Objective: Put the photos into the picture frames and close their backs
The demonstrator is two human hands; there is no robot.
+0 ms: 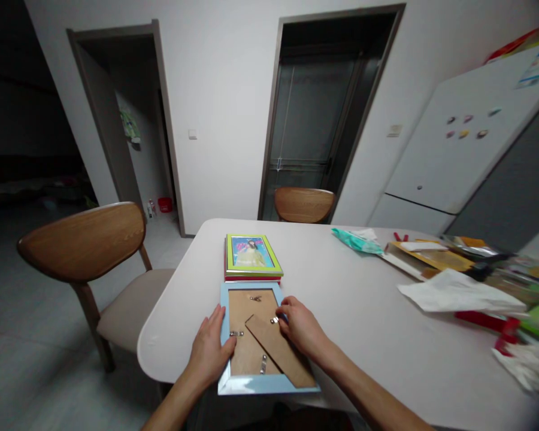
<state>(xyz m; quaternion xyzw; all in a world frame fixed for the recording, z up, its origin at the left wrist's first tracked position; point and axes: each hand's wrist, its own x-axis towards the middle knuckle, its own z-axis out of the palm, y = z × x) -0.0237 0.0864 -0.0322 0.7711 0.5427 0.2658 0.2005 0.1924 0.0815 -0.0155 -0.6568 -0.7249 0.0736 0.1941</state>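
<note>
A light blue picture frame [224, 299] lies face down near the front edge of the white table [350, 299], its brown backing board and stand leg [278, 350] facing up. My left hand [211, 347] rests flat on the frame's left edge, fingers stretched out, close to a small metal clip [236, 333]. My right hand [299, 326] sits on the frame's right side with fingertips pinched at another metal clip [274, 320]. Just beyond lies a stack of frames [251, 257], the top one green with a picture facing up.
Papers, packets and red items [458, 281] crowd the table's right side. A wooden chair [90, 251] stands at the left and another chair back [303, 203] at the far side. A white fridge [467, 137] stands at the right; two dark doorways lie behind.
</note>
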